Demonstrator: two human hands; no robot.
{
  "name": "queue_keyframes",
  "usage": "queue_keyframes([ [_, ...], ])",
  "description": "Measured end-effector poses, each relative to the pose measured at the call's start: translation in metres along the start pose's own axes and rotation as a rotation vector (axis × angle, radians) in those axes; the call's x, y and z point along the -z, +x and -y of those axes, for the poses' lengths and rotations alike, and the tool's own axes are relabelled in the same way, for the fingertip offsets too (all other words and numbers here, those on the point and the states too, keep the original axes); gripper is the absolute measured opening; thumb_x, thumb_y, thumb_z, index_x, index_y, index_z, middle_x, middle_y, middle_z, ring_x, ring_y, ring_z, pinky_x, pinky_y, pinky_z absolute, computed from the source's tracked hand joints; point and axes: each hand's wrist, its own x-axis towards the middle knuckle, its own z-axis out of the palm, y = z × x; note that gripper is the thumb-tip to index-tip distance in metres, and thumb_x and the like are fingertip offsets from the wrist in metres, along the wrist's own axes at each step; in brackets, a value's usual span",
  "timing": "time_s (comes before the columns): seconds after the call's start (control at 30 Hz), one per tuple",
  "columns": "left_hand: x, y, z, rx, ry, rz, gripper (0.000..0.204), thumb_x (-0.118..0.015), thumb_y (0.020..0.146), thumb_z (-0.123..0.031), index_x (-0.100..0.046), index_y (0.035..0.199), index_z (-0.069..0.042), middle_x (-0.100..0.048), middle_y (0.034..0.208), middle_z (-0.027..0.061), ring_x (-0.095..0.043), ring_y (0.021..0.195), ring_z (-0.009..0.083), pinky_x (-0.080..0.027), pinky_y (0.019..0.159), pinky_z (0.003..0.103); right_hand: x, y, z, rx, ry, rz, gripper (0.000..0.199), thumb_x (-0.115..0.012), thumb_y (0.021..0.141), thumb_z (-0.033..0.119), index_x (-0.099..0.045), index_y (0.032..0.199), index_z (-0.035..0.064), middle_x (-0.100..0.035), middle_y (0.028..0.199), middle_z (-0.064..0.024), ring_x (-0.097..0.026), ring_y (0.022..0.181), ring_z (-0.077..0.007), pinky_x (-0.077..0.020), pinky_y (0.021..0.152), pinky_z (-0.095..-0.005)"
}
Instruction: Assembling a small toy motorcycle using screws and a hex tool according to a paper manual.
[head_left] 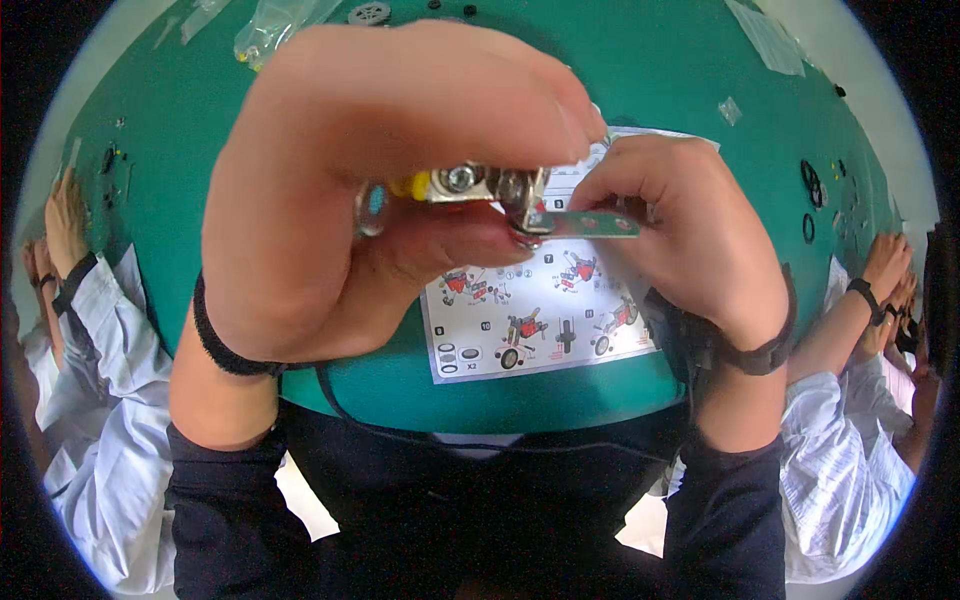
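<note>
My left hand is raised close to the camera and grips a small metal assembly of silver brackets with screws and a yellow piece. My right hand pinches a green perforated metal strip that sticks out of the assembly to the right. Both hands hold the piece above a printed instruction sheet with pictures of a small vehicle, lying on the green table. Much of the assembly is hidden by my fingers.
Black rubber rings lie at the table's right edge. Clear plastic bags and a grey gear sit at the far side. Other people's hands and light sleeves rest at the left and right edges.
</note>
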Motion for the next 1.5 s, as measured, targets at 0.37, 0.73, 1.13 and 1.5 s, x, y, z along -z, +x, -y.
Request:
queue_keyframes([
  [0.37, -0.008, 0.004, -0.010, 0.082, 0.055, 0.033, 0.028, -0.061, 0.094, -0.025, -0.049, 0.115, -0.009, -0.063, 0.102, 0.0268, -0.066, 0.089, 0.0321, -0.056, 0.078, 0.042, 0.012, -0.005, 0.008, 0.044, -0.008, -0.115, 0.011, -0.065, 0.077, -0.003, -0.062, 0.087, -0.0032, -0.063, 0.082, -0.0122, -0.061, 0.074, -0.0223, -0.0471, 0.065, -0.0288],
  [0.73, -0.009, 0.007, -0.007, 0.060, 0.101, 0.079, 0.030, -0.065, 0.091, -0.025, -0.051, 0.113, -0.009, -0.066, 0.098, 0.0248, -0.066, 0.089, 0.0350, -0.054, 0.078, 0.043, 0.004, -0.019, 0.041, 0.241, 0.343, -0.694, 0.023, -0.065, 0.074, -0.018, -0.056, 0.090, -0.0035, -0.066, 0.086, -0.0220, -0.067, 0.080, -0.0262, -0.0573, 0.069, -0.0339],
  [1.13, -0.015, 0.006, -0.008, 0.069, 0.114, 0.045, 0.029, -0.067, 0.091, -0.025, -0.055, 0.112, -0.009, -0.067, 0.099, 0.0255, -0.067, 0.088, 0.0372, -0.053, 0.078, 0.044, -0.009, -0.022, 0.043, 0.349, 0.338, -0.572, 0.027, -0.066, 0.073, -0.019, -0.053, 0.092, -0.0041, -0.066, 0.089, -0.0213, -0.067, 0.085, -0.0304, -0.0537, 0.082, -0.0412],
  [1.5, -0.022, 0.004, -0.007, 0.115, 0.034, -0.014, 0.026, -0.068, 0.088, -0.019, -0.058, 0.109, -0.008, -0.067, 0.100, 0.0255, -0.067, 0.091, 0.0370, -0.054, 0.077, 0.044, -0.026, -0.018, 0.032, 0.419, 0.663, -0.657, 0.031, -0.066, 0.072, -0.021, -0.053, 0.092, -0.0028, -0.067, 0.087, -0.0195, -0.067, 0.084, -0.0250, -0.0523, 0.081, -0.0351],
])
